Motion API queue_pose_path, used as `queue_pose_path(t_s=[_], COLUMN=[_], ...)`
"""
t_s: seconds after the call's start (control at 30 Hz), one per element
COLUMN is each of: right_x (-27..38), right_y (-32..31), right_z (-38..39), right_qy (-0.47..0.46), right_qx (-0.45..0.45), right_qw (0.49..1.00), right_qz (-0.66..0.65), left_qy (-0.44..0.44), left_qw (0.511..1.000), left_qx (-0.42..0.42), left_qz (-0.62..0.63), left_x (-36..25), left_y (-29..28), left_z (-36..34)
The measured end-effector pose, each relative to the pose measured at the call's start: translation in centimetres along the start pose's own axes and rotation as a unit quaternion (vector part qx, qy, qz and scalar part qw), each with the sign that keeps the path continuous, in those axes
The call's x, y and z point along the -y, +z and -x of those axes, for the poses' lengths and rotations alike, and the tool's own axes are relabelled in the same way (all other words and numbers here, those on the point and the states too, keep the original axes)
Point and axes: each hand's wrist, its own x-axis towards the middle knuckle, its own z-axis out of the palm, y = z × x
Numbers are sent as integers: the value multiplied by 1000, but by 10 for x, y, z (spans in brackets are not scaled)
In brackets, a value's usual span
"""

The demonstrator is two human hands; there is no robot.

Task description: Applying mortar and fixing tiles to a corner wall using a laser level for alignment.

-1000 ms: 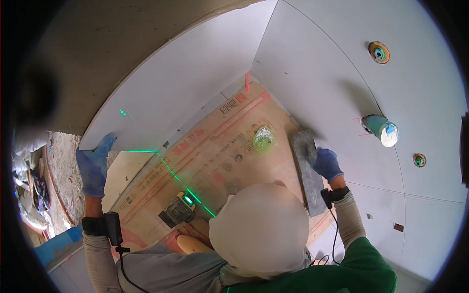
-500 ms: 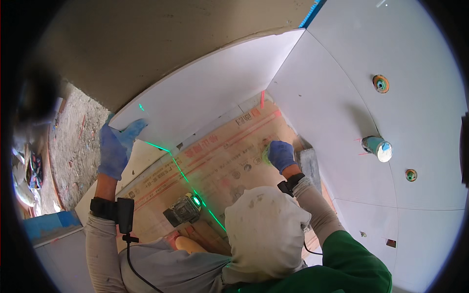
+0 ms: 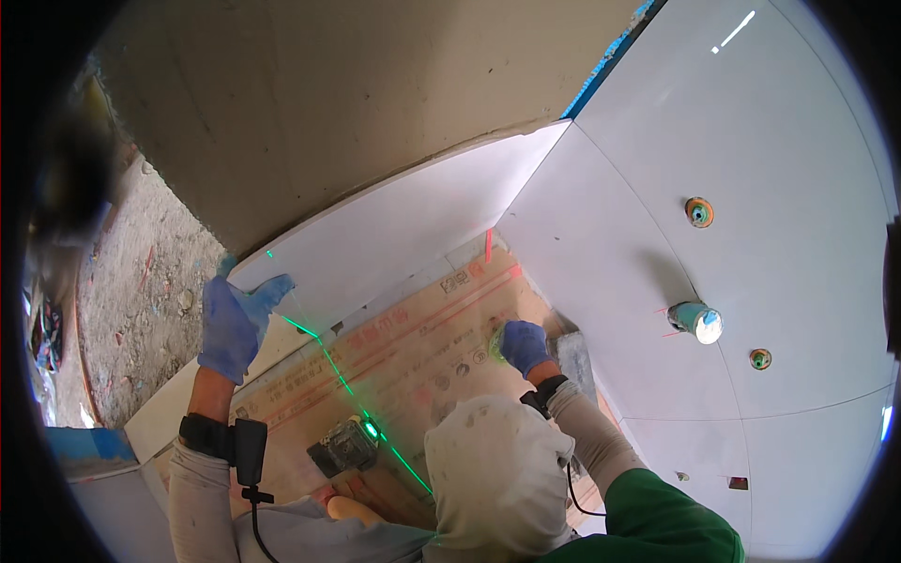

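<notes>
A long white wall tile (image 3: 404, 220) stands along the far wall, meeting the right wall at the corner. My left hand (image 3: 232, 324), in a blue glove, grips the tile's left end, thumb along its front face and the other fingers around the edge, partly hidden. Low over the covered floor, my right hand (image 3: 523, 347), also gloved, is closed. Something small and yellow-green shows at its fingertips; I cannot make out what it is. On the floor between my arms a laser level (image 3: 344, 447) throws a green line toward the tile.
Printed tan sheeting (image 3: 413, 347) covers the floor. A grey block (image 3: 572, 361) lies beside the right wall. From that tiled wall (image 3: 601, 272) a capped pipe (image 3: 696, 322) sticks out. Bare grey wall (image 3: 328, 103) rises above the tile, and rubble ground (image 3: 145, 281) lies left.
The view has shifted, so the tile and floor appear lower in the picture. Both hands keep their places, the left at the tile's end and the right low over the floor.
</notes>
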Motion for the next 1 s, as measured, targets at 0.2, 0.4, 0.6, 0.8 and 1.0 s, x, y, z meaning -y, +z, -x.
queue_pose_path(t_s=[0.2, 0.4, 0.6, 0.8, 1.0], right_x=[4, -12, -18, -40, -37], right_y=[11, 14, -8, -19, -34], right_z=[-8, 1, 2, 20, 32], right_qy=[30, 8, 38, 170, 199], right_qx=[-4, -19, -48, 31, 44], right_qw=[999, 1000, 990, 880, 766], right_qz=[-12, -22, -130, -442, -609], left_qy=[32, 24, 2, -10, 1], left_qw=[997, 999, 999, 996, 998], left_qx=[-34, -1, 14, 30, 31], left_qz=[-67, -26, -44, 83, 46], left_x=[17, 3, 3, 4, 7], left_y=[-3, 3, -1, 8, -1], left_z=[0, -2, -2, 0, -1])
